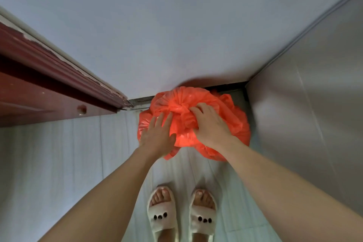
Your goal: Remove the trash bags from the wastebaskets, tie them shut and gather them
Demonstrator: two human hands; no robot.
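Orange-red trash bags (233,122) lie bunched together on the pale floor in the corner, against the white wall. The top bag (182,98) has its neck gathered into a twist. My right hand (211,125) grips that gathered plastic with curled fingers. My left hand (158,135) lies flat with straight fingers on the left side of the bags, touching the plastic. No wastebasket is in view.
A dark red door frame (59,84) runs along the left. A grey panel (314,104) stands on the right, close beside the bags. My feet in white slippers (182,216) stand on the floor just in front of the bags.
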